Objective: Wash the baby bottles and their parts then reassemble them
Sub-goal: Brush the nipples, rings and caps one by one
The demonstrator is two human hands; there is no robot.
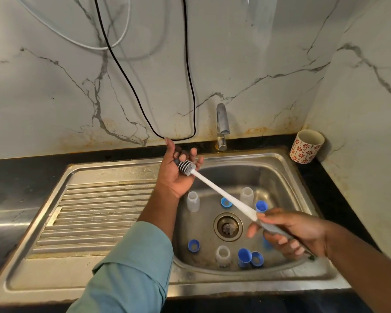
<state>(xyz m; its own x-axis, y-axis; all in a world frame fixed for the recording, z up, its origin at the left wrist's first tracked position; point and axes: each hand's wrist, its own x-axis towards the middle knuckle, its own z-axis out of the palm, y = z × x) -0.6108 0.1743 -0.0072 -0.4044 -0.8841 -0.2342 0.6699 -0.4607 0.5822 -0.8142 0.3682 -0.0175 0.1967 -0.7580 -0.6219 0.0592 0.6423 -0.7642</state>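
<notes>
A white bottle brush stretches across the steel sink. My right hand grips its grey handle end. My left hand cups the grey bristle head, fingers curled loosely round it. Down in the basin stand three clear baby bottles. Around them lie several blue parts: a ring, a cap, a ring, a cap and a ring. More blue shows behind my right fingers.
The tap stands behind the basin, with no water running. A ribbed draining board lies to the left. A red-patterned cup sits on the black counter at the back right. A black cable and a white cable hang down the marble wall.
</notes>
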